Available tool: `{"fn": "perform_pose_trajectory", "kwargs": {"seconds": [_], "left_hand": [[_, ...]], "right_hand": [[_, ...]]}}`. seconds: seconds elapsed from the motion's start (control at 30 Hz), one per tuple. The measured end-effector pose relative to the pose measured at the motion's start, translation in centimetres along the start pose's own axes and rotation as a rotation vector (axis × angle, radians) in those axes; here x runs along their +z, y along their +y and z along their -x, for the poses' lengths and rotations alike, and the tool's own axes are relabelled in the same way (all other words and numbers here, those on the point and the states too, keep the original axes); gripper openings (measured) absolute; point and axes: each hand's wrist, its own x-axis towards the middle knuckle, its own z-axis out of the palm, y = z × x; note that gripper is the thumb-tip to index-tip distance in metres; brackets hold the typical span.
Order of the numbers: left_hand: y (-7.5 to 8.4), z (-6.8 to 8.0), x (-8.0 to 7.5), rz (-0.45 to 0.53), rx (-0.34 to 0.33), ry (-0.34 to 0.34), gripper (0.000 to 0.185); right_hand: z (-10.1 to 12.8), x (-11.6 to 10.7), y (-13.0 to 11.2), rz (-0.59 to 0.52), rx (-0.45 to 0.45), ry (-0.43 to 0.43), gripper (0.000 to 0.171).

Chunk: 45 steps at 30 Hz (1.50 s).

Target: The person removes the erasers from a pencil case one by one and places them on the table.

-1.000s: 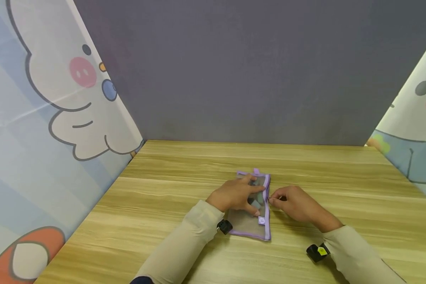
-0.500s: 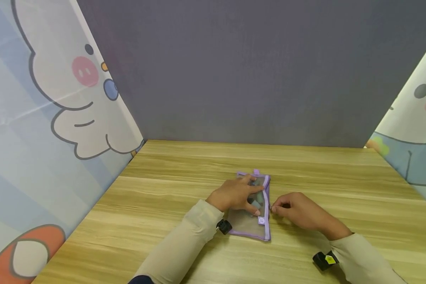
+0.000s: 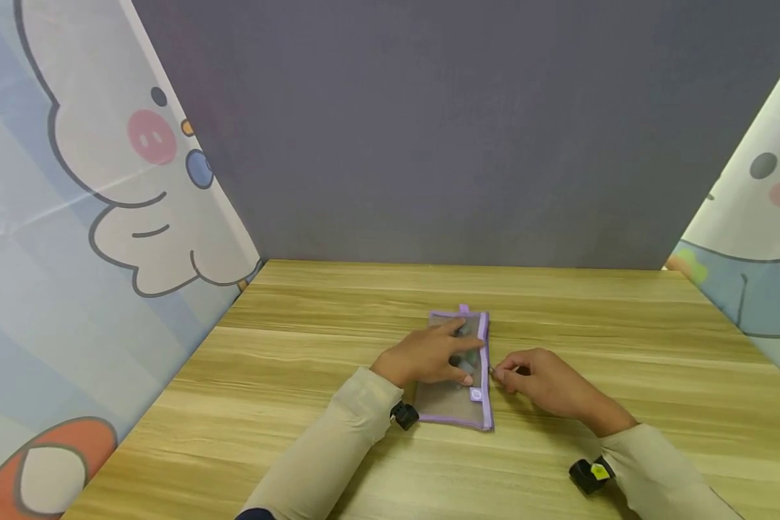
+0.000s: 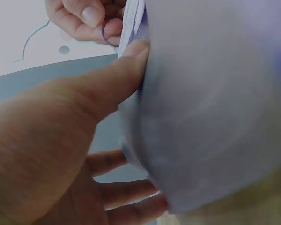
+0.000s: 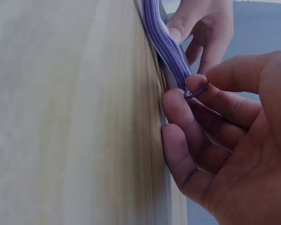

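A grey mesh zipper pouch (image 3: 438,404) with purple trim lies flat on the table, its zipper side facing right. Across its top spreads my left hand (image 3: 422,356), fingers apart, thumb and index reaching the zipper edge. Dim greyish shapes (image 3: 466,363) show through the mesh, partly covered by that hand. My right hand (image 3: 538,379), just right of the pouch, pinches a thin purple loop-shaped zipper pull (image 5: 197,91) between thumb and index finger. In the right wrist view the purple zipper (image 5: 167,47) runs from the pull toward the left hand. A small purple tag (image 3: 476,394) sits beside the zipper.
The wood-grain table (image 3: 299,375) ends at a dark grey panel (image 3: 429,130) at the back. Cartoon-printed sheets hang at the left (image 3: 52,289) and right (image 3: 773,238). A small black camera is strapped at each wrist.
My right hand has drawn the zipper pull along the zipper toward the near end, mostly in the first half second. The pouch has since shifted slightly away from me, its zipper edge looking straighter.
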Motion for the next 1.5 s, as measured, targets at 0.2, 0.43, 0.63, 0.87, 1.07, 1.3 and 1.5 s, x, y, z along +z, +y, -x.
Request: {"fn": "perform_pose_trajectory", "kwargs": {"seconds": [0.2,0.43,0.63,0.87,1.07,1.3,1.5], "left_hand": [[-0.07,-0.05,0.28,-0.036,0.023,0.019,0.063],[0.12,-0.01,0.3,-0.073,-0.023,-0.005,0.064],[0.34,0.18,0.22,-0.091,-0.037,-0.027,0.064],[0.44,0.28,-0.01,-0.078,-0.035,-0.029,0.065],[0.39,0.15,0.02,-0.078,-0.037,-0.028,0.065],[0.31,0.12,0.1,-0.084,-0.032,-0.022,0.065],[0.18,0.2,0.18,-0.082,-0.038,-0.021,0.065]], "right_hand": [[-0.05,0.11,0.11,-0.024,0.027,-0.006,0.024],[0.02,0.23,-0.03,-0.01,0.035,-0.006,0.025],[0.06,0.36,-0.21,0.013,0.021,0.012,0.023],[0.09,0.48,-0.07,0.054,0.003,0.031,0.02],[0.11,0.27,-0.25,0.045,-0.008,0.024,0.018],[0.05,0.31,-0.22,0.04,-0.028,0.011,0.02],[-0.01,0.43,-0.25,0.039,-0.038,0.011,0.023]]}}
